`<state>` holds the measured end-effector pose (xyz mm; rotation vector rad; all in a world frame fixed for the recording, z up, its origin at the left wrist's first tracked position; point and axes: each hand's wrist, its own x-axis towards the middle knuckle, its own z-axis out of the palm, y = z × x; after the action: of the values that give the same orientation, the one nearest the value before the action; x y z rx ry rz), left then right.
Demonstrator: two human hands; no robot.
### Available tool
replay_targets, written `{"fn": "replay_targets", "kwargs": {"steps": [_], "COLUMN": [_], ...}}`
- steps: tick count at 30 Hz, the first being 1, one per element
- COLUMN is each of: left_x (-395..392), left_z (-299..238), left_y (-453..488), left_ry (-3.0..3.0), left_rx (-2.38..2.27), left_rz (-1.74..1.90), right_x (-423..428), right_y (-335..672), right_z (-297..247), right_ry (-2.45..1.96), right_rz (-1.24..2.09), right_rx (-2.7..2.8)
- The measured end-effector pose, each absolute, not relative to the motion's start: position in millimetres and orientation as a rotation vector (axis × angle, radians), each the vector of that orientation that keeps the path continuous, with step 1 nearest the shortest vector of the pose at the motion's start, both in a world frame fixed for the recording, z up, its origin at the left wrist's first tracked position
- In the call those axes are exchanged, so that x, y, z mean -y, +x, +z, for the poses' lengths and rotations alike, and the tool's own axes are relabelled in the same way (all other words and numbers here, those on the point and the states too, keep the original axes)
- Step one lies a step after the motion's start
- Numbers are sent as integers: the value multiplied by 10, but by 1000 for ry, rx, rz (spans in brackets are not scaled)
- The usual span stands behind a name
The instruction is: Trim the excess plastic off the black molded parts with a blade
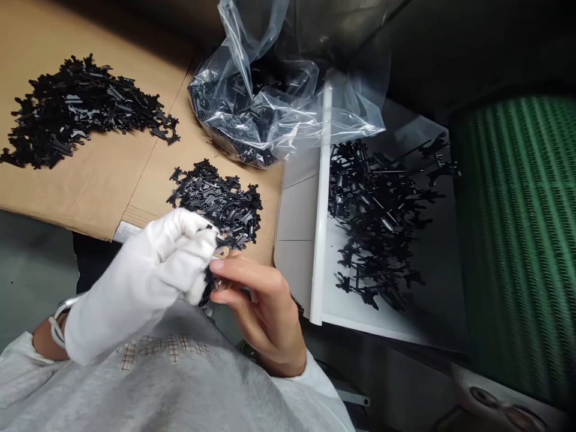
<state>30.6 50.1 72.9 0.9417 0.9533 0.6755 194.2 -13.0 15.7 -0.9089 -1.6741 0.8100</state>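
My left hand, in a white glove, is closed on a small black plastic part whose tip sticks out past the fingers. Just to the right, my bare right hand brings thumb and forefinger around something dark close to the gloved fingertips. What lies between those two fingers is mostly hidden, so its kind does not show. Directly behind both hands, a small pile of black plastic parts lies on the cardboard-covered table.
A larger heap of black parts lies at the left. Behind the small pile stands a clear plastic bag with more parts. At the right, a white-edged tray holds longer black pieces, beside a green ribbed cylinder.
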Motion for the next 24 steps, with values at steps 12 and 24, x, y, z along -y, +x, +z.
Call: {"fn": "replay_targets", "kwargs": {"steps": [12,24], "left_x": [-1020,-1285], "left_z": [-304,-249], "left_y": [335,696], "left_ry": [2077,2291], "left_rx": [-1484,-1502], "left_rz": [231,248], "right_x": [357,587], "right_y": [2202,2239], "right_z": [-113,-290], "right_ry": [-1380,-1523], "right_rz": [763,822], "right_rx": [1149,940]}}
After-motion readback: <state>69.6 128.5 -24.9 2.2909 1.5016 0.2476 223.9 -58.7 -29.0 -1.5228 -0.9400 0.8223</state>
